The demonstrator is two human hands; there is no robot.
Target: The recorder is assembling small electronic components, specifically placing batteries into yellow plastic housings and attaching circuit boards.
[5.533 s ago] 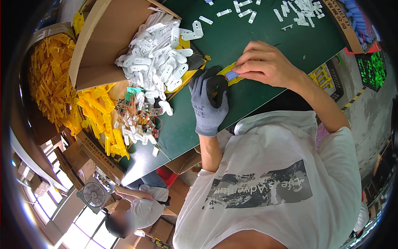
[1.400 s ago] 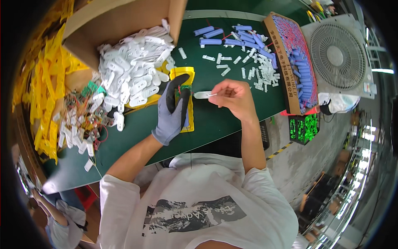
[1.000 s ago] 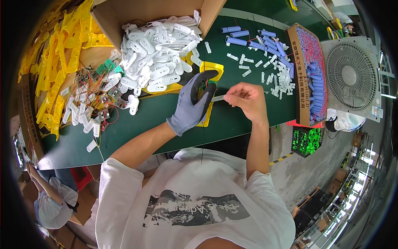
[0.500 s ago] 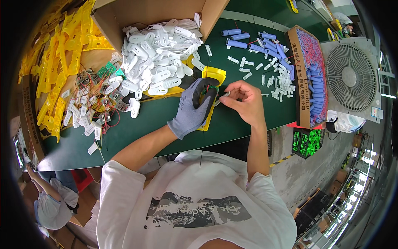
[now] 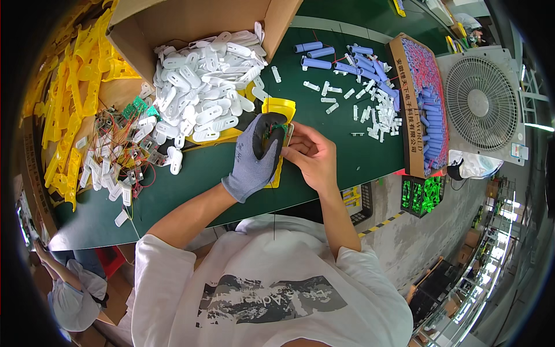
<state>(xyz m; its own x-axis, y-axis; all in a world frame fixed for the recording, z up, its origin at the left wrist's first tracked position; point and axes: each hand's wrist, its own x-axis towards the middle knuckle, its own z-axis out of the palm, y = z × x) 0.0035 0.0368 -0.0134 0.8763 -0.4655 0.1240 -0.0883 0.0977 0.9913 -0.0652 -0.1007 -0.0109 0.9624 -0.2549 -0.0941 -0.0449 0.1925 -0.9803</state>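
Observation:
My left hand (image 5: 254, 153), in a grey glove with dark palm and fingertips, is closed around a yellow plastic casing (image 5: 279, 106). A small green circuit board (image 5: 278, 122) with red wire shows between its thumb and fingers. My bare right hand (image 5: 313, 155) is closed in a pinch at the casing's right side. At its fingertips is a small white strip-like part (image 5: 290, 134), held against the board's edge; the fingers partly hide it. Beyond my hands lies a heap of white oval plastic covers (image 5: 202, 87), spilling from a cardboard box (image 5: 196, 20).
Yellow casings (image 5: 72, 110) are piled at far left, beside wired circuit boards (image 5: 110, 150). Blue cylindrical cells (image 5: 347, 68) and small white clips (image 5: 381, 121) lie on the green table (image 5: 324, 191) to the right. A carton of cells (image 5: 411, 115) and a fan (image 5: 478, 103) stand beyond.
My right hand has brought the small white part leftward against the board and casing in my left hand. The whole view has shifted slightly, so the table's things appear further left.

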